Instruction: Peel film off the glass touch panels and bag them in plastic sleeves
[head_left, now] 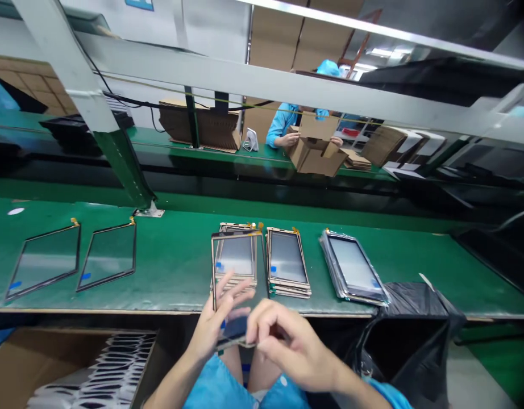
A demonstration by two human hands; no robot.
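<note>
A thin, see-through touch screen panel [238,329] with a dark frame is tilted up over the near edge of the bench. My left hand [217,318] grips it by the left side, its fingers spread across the glass. At the panel's lower right corner my right hand [287,341] is closed, fingers curled and thumb tucked in; what its fingertips pinch is hidden. Just beyond the panel lies a stack of framed screens [236,255], partly seen through the glass. A second stack of screens [288,258] sits right beside it.
Two framed glass panels [44,258] lie at left. On the right is a pile of film-wrapped screens [353,267], near a black plastic bag [407,335]. A carton with white dividers [100,369] stands below left. Across the bench, a person in blue handles a cardboard box [315,153].
</note>
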